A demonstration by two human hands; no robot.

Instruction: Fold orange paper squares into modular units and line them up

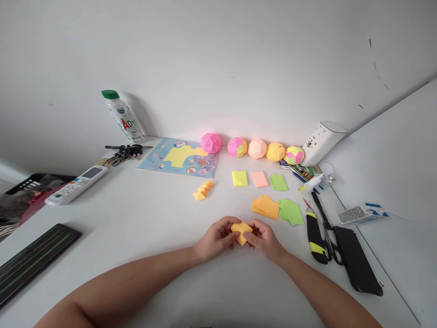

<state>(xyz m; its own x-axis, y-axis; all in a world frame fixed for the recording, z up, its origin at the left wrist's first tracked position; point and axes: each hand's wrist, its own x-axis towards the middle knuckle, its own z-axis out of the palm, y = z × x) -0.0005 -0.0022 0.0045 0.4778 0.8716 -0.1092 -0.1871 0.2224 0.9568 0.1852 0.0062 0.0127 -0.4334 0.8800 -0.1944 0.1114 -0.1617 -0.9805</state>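
Paper of light orange [241, 227], folded into a small angular piece, is pinched by the left hand [215, 239] and the right hand [267, 240], each between thumb and fingers, over the white desk [164, 218]. Beyond lie fanned orange paper sheets [266, 207], fanned green paper sheets [292, 212] and small folded orange pieces [205, 187].

Domestic interior, apparently a home: a white tabletop [153, 218] adjoins a scuffed plain wall [218, 59], bearing a remote control [77, 186] and keys [127, 152] at left, a drink bottle [125, 119] at upper left, and faceted paper balls [257, 149] near centre.
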